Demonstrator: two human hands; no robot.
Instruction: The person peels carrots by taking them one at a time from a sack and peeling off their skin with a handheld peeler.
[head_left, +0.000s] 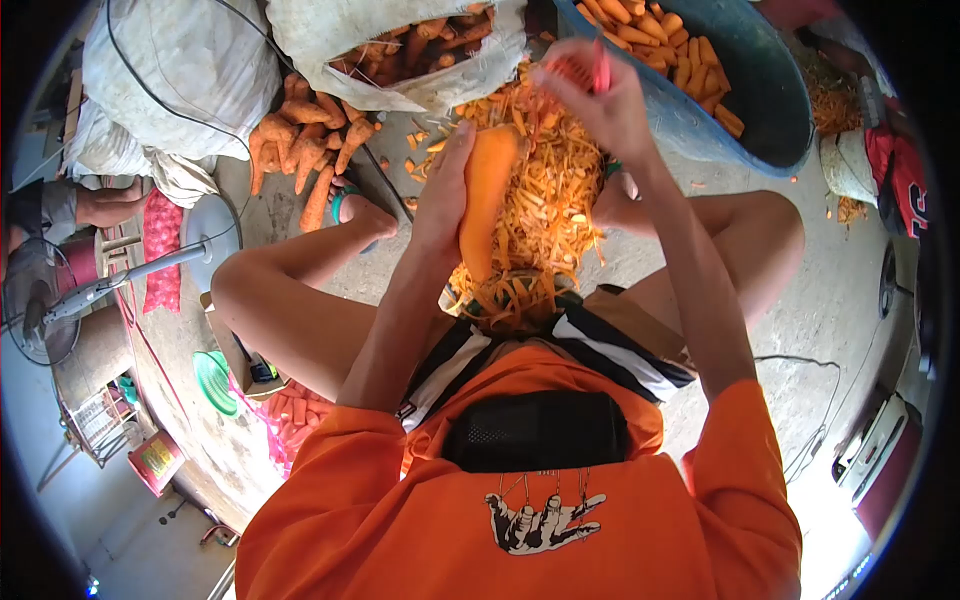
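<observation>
A large peeled carrot (488, 195) is held in my left hand (450, 185), its fingers wrapped round the side of it. Up and to the right, my right hand (612, 105) is closed on a peeler with a red handle (601, 68); its blade is hard to make out. The peeler is apart from the carrot. Beneath both hands lies a heap of orange carrot peelings (555, 215), spread between my feet and up to my lap.
Unpeeled carrots (300, 140) lie on the floor at the left, beside an open white sack (400, 85) of more carrots. A blue tub (765, 120) with peeled carrots (685, 60) stands at the upper right. A standing fan (45, 315) is at the far left.
</observation>
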